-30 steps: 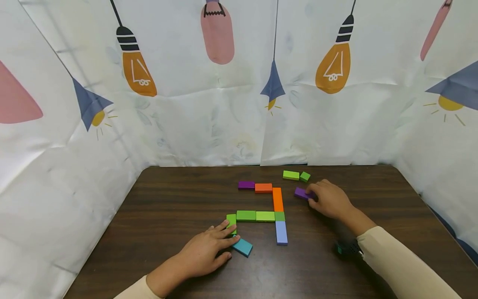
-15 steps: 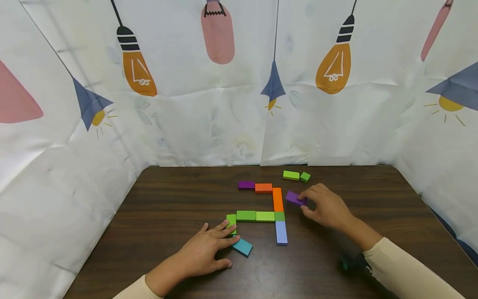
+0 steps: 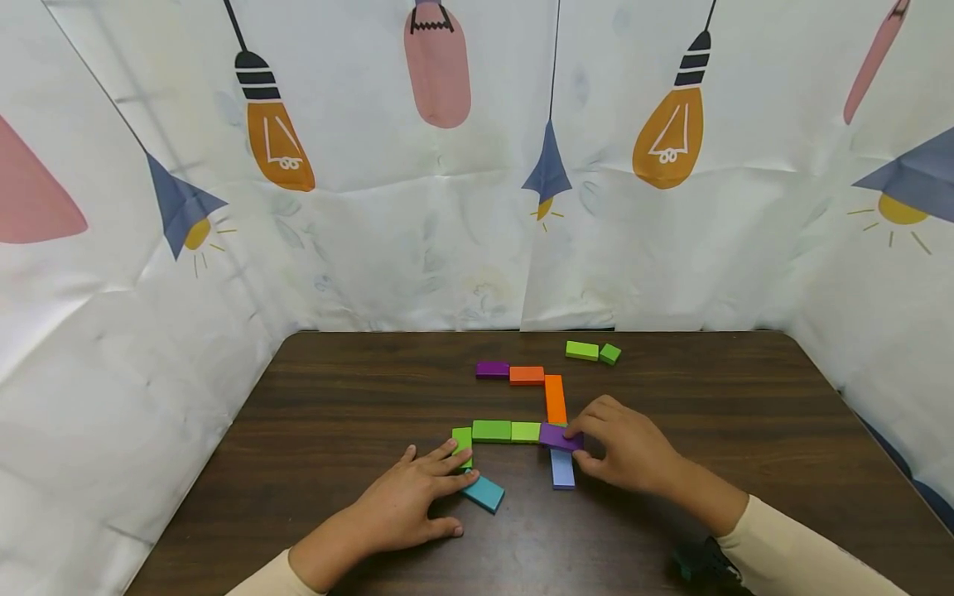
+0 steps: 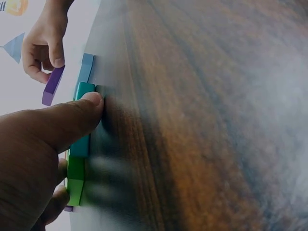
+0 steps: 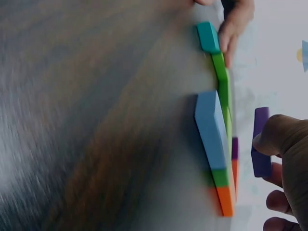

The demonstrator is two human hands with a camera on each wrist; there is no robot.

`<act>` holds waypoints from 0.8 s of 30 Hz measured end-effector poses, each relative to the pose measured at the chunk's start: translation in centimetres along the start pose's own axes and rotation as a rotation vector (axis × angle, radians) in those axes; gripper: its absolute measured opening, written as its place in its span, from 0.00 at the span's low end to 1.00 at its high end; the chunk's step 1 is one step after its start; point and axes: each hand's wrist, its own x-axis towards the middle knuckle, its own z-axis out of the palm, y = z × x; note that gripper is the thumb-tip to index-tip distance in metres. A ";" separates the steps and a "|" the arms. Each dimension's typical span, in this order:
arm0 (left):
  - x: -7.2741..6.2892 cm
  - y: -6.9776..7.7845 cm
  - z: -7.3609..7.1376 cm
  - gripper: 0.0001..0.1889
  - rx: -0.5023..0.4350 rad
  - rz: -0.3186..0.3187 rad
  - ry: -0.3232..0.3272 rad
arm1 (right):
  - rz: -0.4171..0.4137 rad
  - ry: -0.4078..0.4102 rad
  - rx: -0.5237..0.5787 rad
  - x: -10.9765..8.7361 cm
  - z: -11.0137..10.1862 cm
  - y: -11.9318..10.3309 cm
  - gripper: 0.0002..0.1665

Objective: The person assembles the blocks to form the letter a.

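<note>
My right hand [image 3: 629,447] pinches a purple block [image 3: 555,437] between thumb and fingers. In both wrist views that block hangs above the table, and from the head it overlaps the small green block at a corner of the row. Below it in the head view lies a light-blue block [image 3: 562,473]; an orange block [image 3: 555,399] lies beyond. My left hand [image 3: 413,501] rests palm down with fingers spread, its fingertips on a green block [image 3: 461,434] and at a teal block [image 3: 486,493]. The teal block lies at an angle to the row's left end.
Two green blocks [image 3: 492,430] [image 3: 525,432] form the row's middle. Farther back, a dark purple block [image 3: 493,370] and a red-orange block [image 3: 527,376] join the orange one. A lime block [image 3: 582,350] and a small green block [image 3: 609,354] lie apart near the table's [image 3: 358,389] far edge.
My right hand has carried the purple block left and nearer, from the table's right side to over the row's corner. My left hand has stayed in place.
</note>
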 end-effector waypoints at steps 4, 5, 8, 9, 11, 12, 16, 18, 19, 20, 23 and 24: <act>0.0 0.0 0.1 0.38 -0.001 -0.007 -0.013 | -0.012 -0.045 0.024 0.1 0.2 -0.8 0.14; 0.0 -0.1 0.1 0.38 0.000 -0.007 -0.016 | -0.017 -0.051 0.030 0.1 0.3 -1.0 0.14; 0.0 -0.1 0.1 0.39 0.005 -0.005 -0.021 | -0.037 -0.057 0.044 0.1 0.6 -1.4 0.14; 0.0 -0.1 0.1 0.40 0.005 -0.004 -0.022 | -0.047 -0.055 0.046 0.1 0.7 -1.6 0.14; 0.0 -0.1 0.0 0.40 0.007 -0.002 -0.021 | -0.061 -0.058 0.049 0.1 0.9 -2.0 0.14; 0.0 -0.1 0.0 0.40 0.007 -0.001 -0.021 | -0.069 -0.060 0.051 0.2 0.9 -2.1 0.14; 0.0 0.0 -0.1 0.40 0.005 0.000 -0.020 | -0.107 -0.057 0.056 0.3 1.1 -2.8 0.14; 0.0 -0.1 -0.1 0.40 0.003 0.002 -0.019 | -0.129 -0.050 0.058 0.4 1.1 -3.1 0.14; 0.1 -0.1 -0.1 0.40 0.003 0.003 -0.018 | -0.137 -0.048 0.058 0.4 1.2 -3.3 0.14; 0.1 -0.1 -0.1 0.40 0.004 0.004 -0.016 | -0.143 -0.049 0.057 0.4 1.3 -3.4 0.14; 0.1 -0.1 -0.1 0.40 0.006 0.007 -0.011 | -0.155 -0.068 0.059 0.4 1.4 -3.6 0.14; 0.1 -0.1 -0.1 0.40 0.007 0.007 -0.009 | -0.159 -0.076 0.060 0.4 1.5 -3.7 0.14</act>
